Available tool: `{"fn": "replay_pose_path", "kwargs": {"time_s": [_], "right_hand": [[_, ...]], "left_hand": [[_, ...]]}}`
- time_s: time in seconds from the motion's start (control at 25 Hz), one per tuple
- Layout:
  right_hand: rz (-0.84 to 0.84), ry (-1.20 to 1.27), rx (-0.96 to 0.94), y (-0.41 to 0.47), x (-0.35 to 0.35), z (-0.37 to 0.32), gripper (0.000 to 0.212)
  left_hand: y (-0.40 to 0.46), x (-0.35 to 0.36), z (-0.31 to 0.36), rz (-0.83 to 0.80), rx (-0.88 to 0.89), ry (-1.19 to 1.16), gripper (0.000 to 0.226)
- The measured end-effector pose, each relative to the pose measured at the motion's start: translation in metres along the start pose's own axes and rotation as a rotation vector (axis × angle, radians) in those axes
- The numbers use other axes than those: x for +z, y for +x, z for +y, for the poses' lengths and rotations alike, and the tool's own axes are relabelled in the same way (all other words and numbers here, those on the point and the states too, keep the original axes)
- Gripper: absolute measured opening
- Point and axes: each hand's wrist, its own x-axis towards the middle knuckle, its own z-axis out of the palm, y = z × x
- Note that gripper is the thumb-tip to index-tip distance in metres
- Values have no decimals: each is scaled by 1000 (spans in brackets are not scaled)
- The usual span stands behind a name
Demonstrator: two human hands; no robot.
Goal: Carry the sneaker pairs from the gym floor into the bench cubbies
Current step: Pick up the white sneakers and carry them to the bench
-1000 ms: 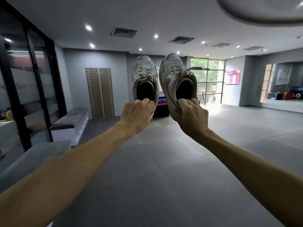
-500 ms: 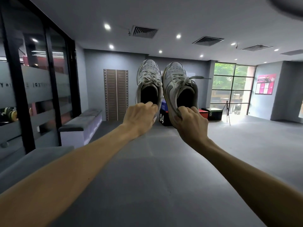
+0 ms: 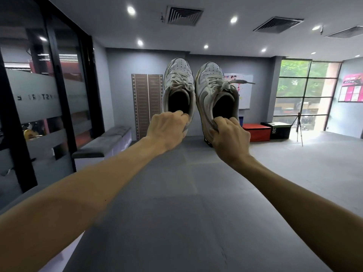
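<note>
I hold a pair of white sneakers out in front of me at arm's length, toes pointing away and up. My left hand (image 3: 167, 130) grips the heel of the left sneaker (image 3: 179, 79). My right hand (image 3: 228, 137) grips the heel of the right sneaker (image 3: 212, 85), whose loose lace sticks out to the right. The two shoes hang side by side, almost touching. A grey-cushioned bench (image 3: 102, 142) with a white base stands along the left wall; its cubbies are not visible from here.
Grey gym mats (image 3: 176, 213) cover the floor ahead. A glass partition with black frames (image 3: 59, 85) runs along the left. A red box (image 3: 256, 132) and a black box (image 3: 280, 130) sit at the back right, with a tripod (image 3: 299, 126) beside the windows.
The view has swung left, so the back wall and windows have shifted right and the left bench looks closer. Both hands keep the same hold on the sneakers.
</note>
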Motion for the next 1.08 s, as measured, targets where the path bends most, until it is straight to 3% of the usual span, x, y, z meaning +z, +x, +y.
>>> {"fn": "replay_pose_path", "kwargs": {"time_s": [0.32,0.52,0.84,1.08], "right_hand": [[-15,66,-49,121,239,93,13],[-36,158,-55,191,377,116,13],[-55,291,-119,281,619,112,12],[-69,445,-183,357,778,73,15]], "left_hand": [[135,213,-87,-11,-77,116,15],[193,315,-152,-63,-110,219,19],[266,489,-296,-57,-207,285,19],[303,585,-412,-164,-345,403,13]]}}
